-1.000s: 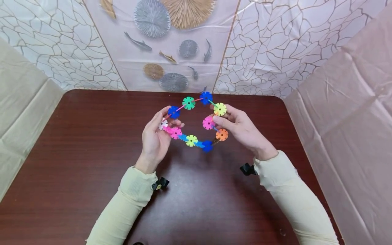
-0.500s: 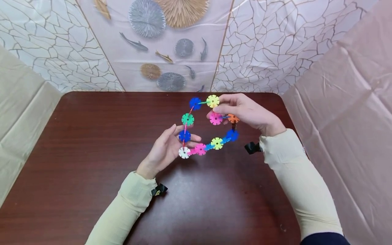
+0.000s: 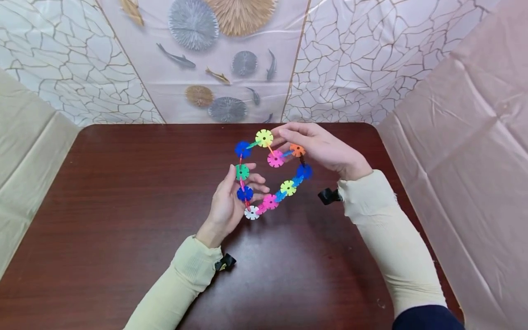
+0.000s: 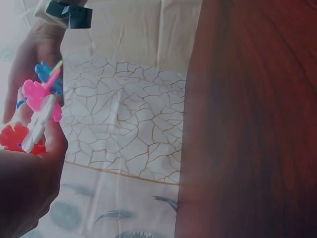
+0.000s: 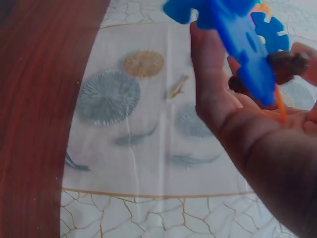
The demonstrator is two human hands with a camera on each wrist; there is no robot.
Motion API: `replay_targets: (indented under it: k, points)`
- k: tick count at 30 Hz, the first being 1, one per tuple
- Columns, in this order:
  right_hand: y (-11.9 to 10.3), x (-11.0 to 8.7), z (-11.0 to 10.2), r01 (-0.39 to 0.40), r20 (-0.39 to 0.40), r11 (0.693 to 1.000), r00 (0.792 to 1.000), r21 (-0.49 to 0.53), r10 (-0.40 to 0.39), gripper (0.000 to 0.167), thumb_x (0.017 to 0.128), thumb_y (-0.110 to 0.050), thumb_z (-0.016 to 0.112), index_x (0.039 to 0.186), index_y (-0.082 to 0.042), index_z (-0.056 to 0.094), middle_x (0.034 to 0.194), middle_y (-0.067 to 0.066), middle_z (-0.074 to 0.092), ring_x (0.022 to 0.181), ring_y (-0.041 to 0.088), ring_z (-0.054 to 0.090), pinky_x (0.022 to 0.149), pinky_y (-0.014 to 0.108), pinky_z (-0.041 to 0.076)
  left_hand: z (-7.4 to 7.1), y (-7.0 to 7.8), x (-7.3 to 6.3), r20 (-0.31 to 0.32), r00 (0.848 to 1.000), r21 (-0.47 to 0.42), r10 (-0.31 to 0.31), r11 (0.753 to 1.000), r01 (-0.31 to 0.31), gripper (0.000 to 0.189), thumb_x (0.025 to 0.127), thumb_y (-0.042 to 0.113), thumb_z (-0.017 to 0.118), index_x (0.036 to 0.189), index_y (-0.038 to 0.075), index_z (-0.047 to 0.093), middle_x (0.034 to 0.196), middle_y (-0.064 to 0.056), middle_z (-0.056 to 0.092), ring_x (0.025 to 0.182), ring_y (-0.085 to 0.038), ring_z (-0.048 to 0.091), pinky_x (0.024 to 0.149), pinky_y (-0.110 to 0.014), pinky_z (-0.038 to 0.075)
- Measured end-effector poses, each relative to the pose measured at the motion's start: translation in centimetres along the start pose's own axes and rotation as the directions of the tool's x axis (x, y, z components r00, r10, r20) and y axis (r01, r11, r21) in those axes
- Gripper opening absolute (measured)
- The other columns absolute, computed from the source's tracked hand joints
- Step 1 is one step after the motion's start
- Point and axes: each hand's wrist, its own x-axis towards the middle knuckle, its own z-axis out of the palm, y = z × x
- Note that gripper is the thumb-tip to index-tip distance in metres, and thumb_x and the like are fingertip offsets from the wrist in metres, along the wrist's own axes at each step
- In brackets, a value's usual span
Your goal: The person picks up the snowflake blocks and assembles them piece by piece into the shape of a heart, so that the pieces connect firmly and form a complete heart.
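Slotted plastic snowflake discs, linked edge to edge, form a closed ring held in the air above the table. At its top sits a yellow disc; a white disc is lowest. My left hand holds the left side, thumb beside the green disc, fingers behind the ring. The right hand holds the upper right, near the orange disc, with fingertips by the yellow one. The left wrist view shows the white disc within the hand. Up close, a blue disc covers part of the right fingers.
Beneath the hands lies a dark red-brown table. A patterned cloth wall rises at its far edge, with plain beige cloth along the right side. Each wrist carries a small black strap piece.
The ring has been turned counterclockwise: its yellow disc went from the right to the top, and its white disc from the left to the bottom. Both hands shifted their hold along it.
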Motion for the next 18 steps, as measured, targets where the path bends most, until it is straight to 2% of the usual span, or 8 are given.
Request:
replay_targets:
  k: [6,9,18]
  points:
    - [0.38,-0.8,-0.11,0.003,-0.094,0.999,0.996,-0.036,-0.006,0.034,0.098,-0.036,0.058,0.122,-0.014,0.066,0.103,0.015,0.07,0.096,0.032,0.067,0.078,0.033,0.053,-0.26,0.61,0.08,-0.032,0.996,-0.026,0.078,0.997,-0.079,0.047,0.106,0.044,0.027,0.13,0.009,0.049,0.1,-0.008,0.063,0.088,-0.024,0.067,0.087,-0.04,0.052]
    - [0.5,-0.89,0.01,0.034,-0.098,0.999,0.995,-0.033,-0.037,0.031,0.097,-0.032,0.06,0.12,-0.012,0.068,0.101,0.021,0.069,0.092,0.034,0.066,0.075,0.032,0.055,-0.31,0.8,0.08,-0.048,0.993,-0.031,0.103,0.994,-0.105,0.046,0.106,0.043,0.028,0.13,0.009,0.048,0.099,-0.008,0.063,0.087,-0.023,0.066,0.086,-0.039,0.053]
    - [0.47,-0.67,0.47,0.045,-0.105,0.999,0.993,-0.023,-0.048,0.032,0.097,-0.029,0.061,0.123,-0.011,0.066,0.098,0.016,0.07,0.088,0.036,0.065,0.071,0.032,0.055,-0.14,0.76,0.07,-0.077,0.992,-0.047,0.104,0.993,-0.108,0.047,0.105,0.044,0.03,0.131,0.01,0.048,0.098,-0.007,0.062,0.087,-0.022,0.065,0.086,-0.039,0.053]
